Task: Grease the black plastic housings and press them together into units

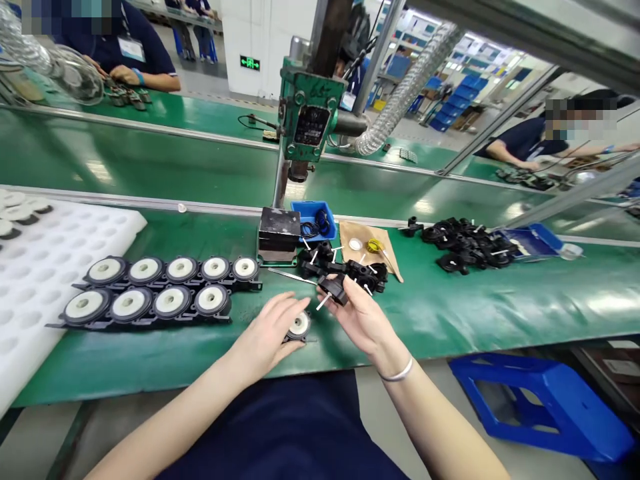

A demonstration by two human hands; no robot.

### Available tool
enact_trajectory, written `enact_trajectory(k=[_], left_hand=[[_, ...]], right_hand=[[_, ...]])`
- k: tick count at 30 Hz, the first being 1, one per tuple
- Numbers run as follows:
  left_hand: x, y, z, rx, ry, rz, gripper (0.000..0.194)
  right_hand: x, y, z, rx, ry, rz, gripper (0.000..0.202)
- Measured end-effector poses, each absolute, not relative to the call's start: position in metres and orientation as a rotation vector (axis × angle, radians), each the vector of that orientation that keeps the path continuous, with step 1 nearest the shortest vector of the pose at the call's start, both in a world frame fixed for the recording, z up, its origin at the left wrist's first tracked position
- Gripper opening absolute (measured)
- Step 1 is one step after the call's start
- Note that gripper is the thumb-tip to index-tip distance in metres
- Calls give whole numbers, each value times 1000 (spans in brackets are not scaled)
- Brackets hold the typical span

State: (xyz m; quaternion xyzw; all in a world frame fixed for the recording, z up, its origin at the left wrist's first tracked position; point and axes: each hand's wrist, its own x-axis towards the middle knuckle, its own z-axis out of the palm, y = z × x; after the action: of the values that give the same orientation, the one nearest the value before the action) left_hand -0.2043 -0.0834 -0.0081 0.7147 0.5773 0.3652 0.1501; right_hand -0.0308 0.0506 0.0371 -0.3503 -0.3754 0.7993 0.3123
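Note:
My left hand [267, 333] is closed around the near side of a round black part with a white centre [300, 325], low over the green bench; the fingers cover much of it. Just to the right, my right hand [361, 317] pinches a black plastic housing with a white pin [334, 289] sticking out toward me. Behind it lies a pile of similar black housings with white pins [367, 272]. A thin metal strip [293, 275], perhaps a tool, points from the press toward my right hand.
Two rows of black parts with white discs [181, 269] lie at the left beside a white foam tray [107, 233]. A green press [310, 113] stands behind its black block [279, 230]. A blue bin [325, 208] holds black rings. More black housings [463, 241] lie right. Co-workers sit opposite.

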Motion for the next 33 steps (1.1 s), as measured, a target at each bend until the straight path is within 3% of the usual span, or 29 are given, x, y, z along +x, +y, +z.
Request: enact_trajectory(k=[5, 19, 29, 33], left_hand=[[-198, -83, -37, 1578, 1512, 1266, 87], [-194, -83, -47, 1407, 1507, 1334, 87], [-197, -83, -43, 1509, 1520, 1319, 82], [-197, -81, -42, 1540, 1524, 1335, 82]], right_hand=[[-35, 56, 38, -874, -1281, 1974, 27], [-39, 33, 23, -674, -1897, 1530, 14], [-35, 18, 15, -460, -2276, 924, 35], [-38, 12, 4, -489, -2251, 834, 34]])
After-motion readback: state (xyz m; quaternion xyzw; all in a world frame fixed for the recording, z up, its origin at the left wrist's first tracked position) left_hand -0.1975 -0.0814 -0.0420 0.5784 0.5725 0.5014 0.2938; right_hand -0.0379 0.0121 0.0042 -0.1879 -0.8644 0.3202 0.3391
